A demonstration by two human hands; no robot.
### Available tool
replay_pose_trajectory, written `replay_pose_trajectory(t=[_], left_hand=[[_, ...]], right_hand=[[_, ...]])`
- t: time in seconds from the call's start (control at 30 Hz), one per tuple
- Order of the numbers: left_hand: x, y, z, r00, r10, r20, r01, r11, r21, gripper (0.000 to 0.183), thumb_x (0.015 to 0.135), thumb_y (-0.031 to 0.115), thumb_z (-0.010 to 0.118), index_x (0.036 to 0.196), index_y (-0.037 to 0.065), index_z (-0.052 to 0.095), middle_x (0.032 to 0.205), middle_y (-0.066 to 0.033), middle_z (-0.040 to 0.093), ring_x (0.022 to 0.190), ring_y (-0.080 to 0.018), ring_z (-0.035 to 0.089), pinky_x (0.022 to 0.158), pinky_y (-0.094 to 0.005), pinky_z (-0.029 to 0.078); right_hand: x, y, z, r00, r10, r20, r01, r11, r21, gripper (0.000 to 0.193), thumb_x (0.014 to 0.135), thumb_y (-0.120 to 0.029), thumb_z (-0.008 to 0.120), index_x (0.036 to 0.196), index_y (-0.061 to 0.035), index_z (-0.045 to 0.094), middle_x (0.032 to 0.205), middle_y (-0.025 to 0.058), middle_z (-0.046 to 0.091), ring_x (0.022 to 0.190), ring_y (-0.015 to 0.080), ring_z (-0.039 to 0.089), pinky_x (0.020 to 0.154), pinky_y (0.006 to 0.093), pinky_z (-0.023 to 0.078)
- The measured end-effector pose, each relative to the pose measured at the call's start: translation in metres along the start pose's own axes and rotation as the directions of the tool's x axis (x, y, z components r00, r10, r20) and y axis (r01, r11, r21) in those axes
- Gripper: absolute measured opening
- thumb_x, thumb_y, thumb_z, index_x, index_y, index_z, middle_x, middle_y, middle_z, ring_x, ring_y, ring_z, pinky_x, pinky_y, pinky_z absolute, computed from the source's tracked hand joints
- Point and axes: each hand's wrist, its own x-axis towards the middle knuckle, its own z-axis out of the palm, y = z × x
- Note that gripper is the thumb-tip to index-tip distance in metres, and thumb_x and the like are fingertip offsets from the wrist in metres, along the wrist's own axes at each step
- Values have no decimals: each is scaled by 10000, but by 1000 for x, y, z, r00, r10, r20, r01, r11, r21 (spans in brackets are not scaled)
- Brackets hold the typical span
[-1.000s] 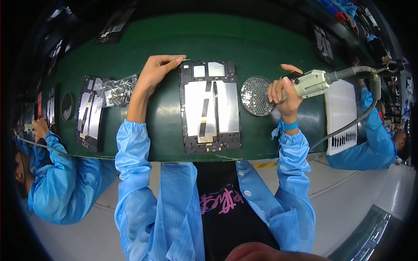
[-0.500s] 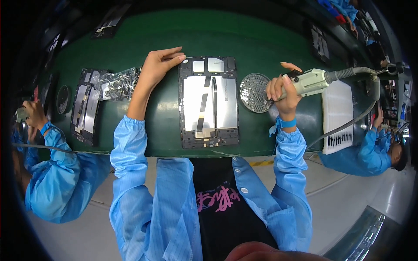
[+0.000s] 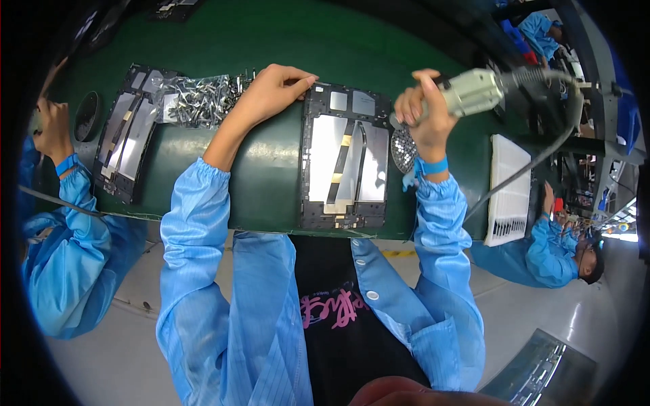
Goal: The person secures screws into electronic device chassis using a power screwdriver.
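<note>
On the green bench in front of me lies an opened tablet (image 3: 315,162), with silver panels, dark flat cables and a black frame. My left hand (image 3: 277,91) grips its upper left corner, thumb and fingers closed there. My right hand (image 3: 428,118) is wrapped round a pale electric screwdriver (image 3: 474,93), held sideways with its tip pointing left near the tablet's upper right edge. Below that tip is a round dish (image 3: 403,150) of small shiny pieces, partly hidden by my right hand.
Left of my left arm are a clear bag (image 3: 196,101) of small metal parts and another opened tablet (image 3: 125,135). A white ribbed tray (image 3: 509,189) stands at right, with the screwdriver's cable (image 3: 535,166) passing it. Co-workers in blue sleeves (image 3: 71,250) sit on both sides.
The view has shifted, so the tablet sits further right in the picture. My right hand has brought the screwdriver left from over the dish towards the tablet. My left hand stays at the corner.
</note>
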Motion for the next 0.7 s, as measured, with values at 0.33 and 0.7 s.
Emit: replay_pose_trajectory(t=[0.33, 0.7], left_hand=[[6, -12, -9, 998, 2, 65, 16, 959, -283, 244, 879, 129, 668, 1017, -68, 713, 802, -103, 708, 689, -118, 629, 663, -248, 518], [6, -16, -14, 993, -30, 116, 64, 950, -305, 208, 869, 118, 680, 979, -54, 723, 804, -85, 700, 710, -117, 634, 685, -247, 520]], right_hand=[[52, 41, 91, 994, -10, 113, 12, 1000, -15, 198, 929, -146, 547, 919, 51, 566, 498, 22, 355, 389, 137, 386, 418, 327, 390], [50, 67, 109, 994, -3, 110, 5, 1000, -16, 218, 930, -180, 549, 952, 36, 541, 518, 15, 345, 392, 122, 370, 417, 314, 381]])
